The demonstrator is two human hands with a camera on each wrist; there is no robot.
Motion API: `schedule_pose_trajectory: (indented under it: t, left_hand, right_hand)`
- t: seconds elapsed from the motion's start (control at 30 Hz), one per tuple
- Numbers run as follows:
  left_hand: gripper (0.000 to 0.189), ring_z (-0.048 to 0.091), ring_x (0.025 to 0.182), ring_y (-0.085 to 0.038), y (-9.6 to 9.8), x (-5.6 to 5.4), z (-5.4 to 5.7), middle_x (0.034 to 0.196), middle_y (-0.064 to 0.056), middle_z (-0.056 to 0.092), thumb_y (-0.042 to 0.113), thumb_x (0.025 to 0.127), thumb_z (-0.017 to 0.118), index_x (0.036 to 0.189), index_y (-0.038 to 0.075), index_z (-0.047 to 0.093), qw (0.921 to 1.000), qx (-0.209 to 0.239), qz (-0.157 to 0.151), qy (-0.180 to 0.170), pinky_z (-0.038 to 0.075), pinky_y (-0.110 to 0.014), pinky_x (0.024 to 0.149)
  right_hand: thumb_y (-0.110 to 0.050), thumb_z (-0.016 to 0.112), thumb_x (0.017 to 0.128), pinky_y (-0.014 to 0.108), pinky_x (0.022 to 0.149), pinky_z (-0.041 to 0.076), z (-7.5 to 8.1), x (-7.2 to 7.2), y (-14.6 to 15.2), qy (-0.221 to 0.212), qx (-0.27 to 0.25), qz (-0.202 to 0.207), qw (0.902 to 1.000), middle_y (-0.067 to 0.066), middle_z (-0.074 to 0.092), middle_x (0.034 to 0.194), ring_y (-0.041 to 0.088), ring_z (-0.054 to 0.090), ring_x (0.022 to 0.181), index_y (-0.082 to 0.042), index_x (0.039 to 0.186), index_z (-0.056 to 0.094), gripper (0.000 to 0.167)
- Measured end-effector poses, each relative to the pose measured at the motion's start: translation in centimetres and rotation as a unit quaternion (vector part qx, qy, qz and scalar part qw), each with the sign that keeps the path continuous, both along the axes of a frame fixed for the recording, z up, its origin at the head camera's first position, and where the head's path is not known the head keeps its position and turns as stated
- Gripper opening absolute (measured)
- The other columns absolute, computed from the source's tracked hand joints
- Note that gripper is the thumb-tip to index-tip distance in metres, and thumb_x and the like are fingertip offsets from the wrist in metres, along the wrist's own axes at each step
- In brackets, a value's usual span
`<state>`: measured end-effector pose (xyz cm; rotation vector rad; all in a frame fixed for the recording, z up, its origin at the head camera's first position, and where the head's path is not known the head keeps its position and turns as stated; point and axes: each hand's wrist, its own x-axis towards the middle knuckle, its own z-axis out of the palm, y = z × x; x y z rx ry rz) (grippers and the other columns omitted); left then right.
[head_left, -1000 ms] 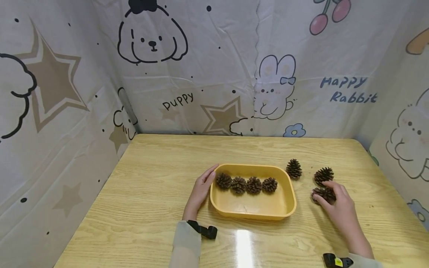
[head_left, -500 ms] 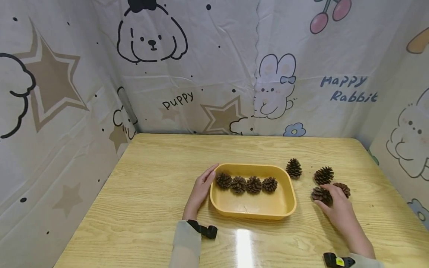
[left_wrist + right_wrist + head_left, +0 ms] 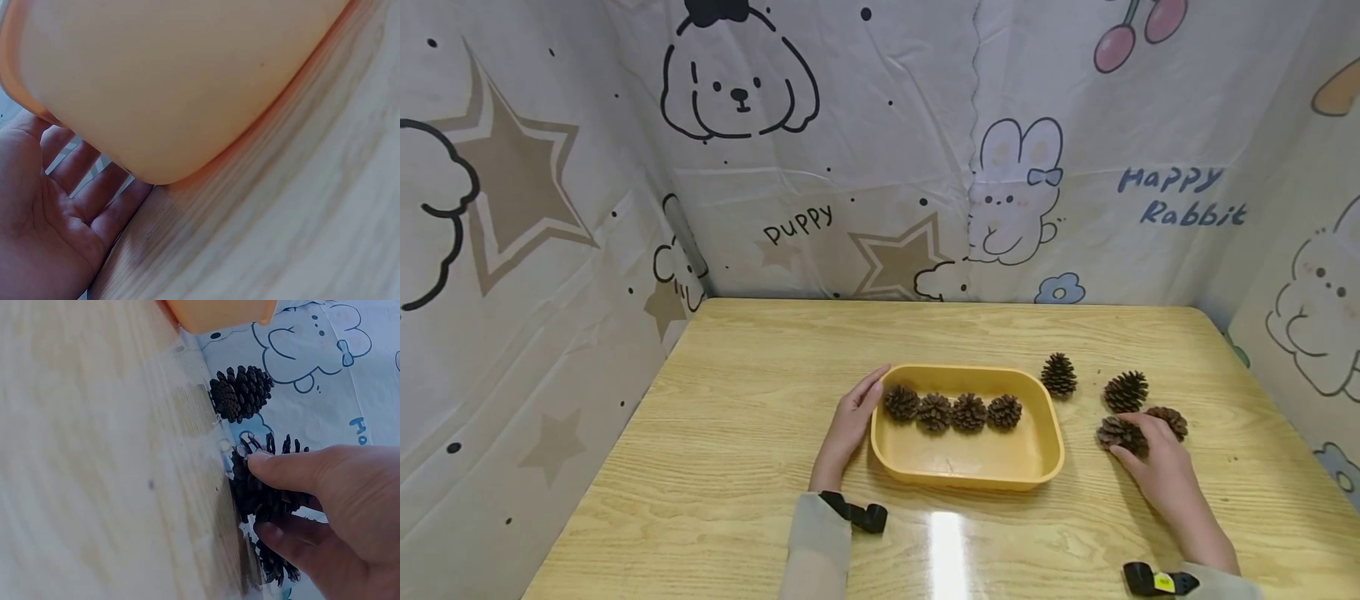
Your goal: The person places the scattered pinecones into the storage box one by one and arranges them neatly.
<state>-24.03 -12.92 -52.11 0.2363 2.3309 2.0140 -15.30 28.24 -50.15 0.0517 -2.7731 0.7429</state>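
A yellow rectangular plastic bin (image 3: 966, 482) stands on the table, with several brown pine cones (image 3: 934, 413) in a row along its far inner side. My left hand (image 3: 848, 427) rests against the bin's left end, fingers extended along the outer wall and thumb at the rim; the left wrist view shows the palm (image 3: 50, 212) beside the wall. Right of the bin, my right hand (image 3: 1165, 471) pinches a pine cone (image 3: 1117, 435) between thumb and fingers, low over the table. In the right wrist view, the thumb (image 3: 287, 469) presses one side of this cone (image 3: 250, 494).
Close beside the right hand lie another pine cone (image 3: 1168, 421) and one behind it (image 3: 1126, 392). A third loose pine cone (image 3: 1058, 375) stands near the bin's far right corner. A printed cloth (image 3: 820, 167) hangs behind the wooden table (image 3: 737, 400).
My right hand has shifted slightly, and a pine cone to its right, hidden one second ago, now shows. The left hand and the bin stay in place.
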Motion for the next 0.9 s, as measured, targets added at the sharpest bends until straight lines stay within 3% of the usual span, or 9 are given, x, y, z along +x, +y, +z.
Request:
schedule_pose_trajectory:
  t: [0.3, 0.5, 0.77, 0.9]
  left_hand:
    - [0.044, 0.039, 0.145, -0.024, 0.1, 0.0, 0.1, 0.152, -0.004, 0.047, 0.038, 0.104, 0.046, 0.144, 0.021, 0.052, 1.0000, 0.006, 0.001, -0.003, 0.032, -0.043, 0.122]
    - [0.043, 0.037, 0.146, -0.026, 0.1, 0.0, 0.1, 0.153, -0.007, 0.045, 0.033, 0.105, 0.046, 0.145, 0.018, 0.050, 0.9999, 0.007, -0.003, -0.010, 0.030, -0.044, 0.122]
    - [0.042, 0.038, 0.145, -0.029, 0.0, 1.3, 2.8, 0.153, -0.011, 0.045, 0.026, 0.105, 0.044, 0.145, 0.012, 0.049, 0.9998, 0.001, -0.018, -0.014, 0.033, -0.044, 0.121]
    - [0.042, 0.037, 0.145, -0.029, 0.0, 1.6, 3.0, 0.153, -0.010, 0.045, 0.026, 0.105, 0.045, 0.145, 0.013, 0.049, 0.9998, 0.004, -0.016, -0.014, 0.032, -0.044, 0.121]
  right_hand:
    - [-0.004, 0.068, 0.090, 0.069, 0.085, 0.044, 0.0, -0.1, 0.0, -0.024, 0.000, -0.017, 0.9996, 0.035, 0.044, 0.128, 0.055, 0.047, 0.112, 0.007, 0.131, 0.048, 0.047]
    - [-0.004, 0.068, 0.090, 0.068, 0.084, 0.044, 0.1, 0.0, -0.1, -0.018, -0.002, -0.019, 0.9997, 0.034, 0.045, 0.127, 0.055, 0.047, 0.112, 0.006, 0.130, 0.049, 0.046]
    - [-0.003, 0.069, 0.089, 0.066, 0.081, 0.045, 0.2, 0.1, -0.3, 0.021, -0.005, -0.020, 0.9996, 0.033, 0.046, 0.125, 0.052, 0.048, 0.110, 0.006, 0.128, 0.051, 0.044]
    - [-0.002, 0.070, 0.088, 0.065, 0.079, 0.046, 0.4, 0.2, -0.6, 0.033, -0.007, -0.017, 0.9993, 0.032, 0.047, 0.124, 0.051, 0.049, 0.109, 0.006, 0.127, 0.052, 0.044]
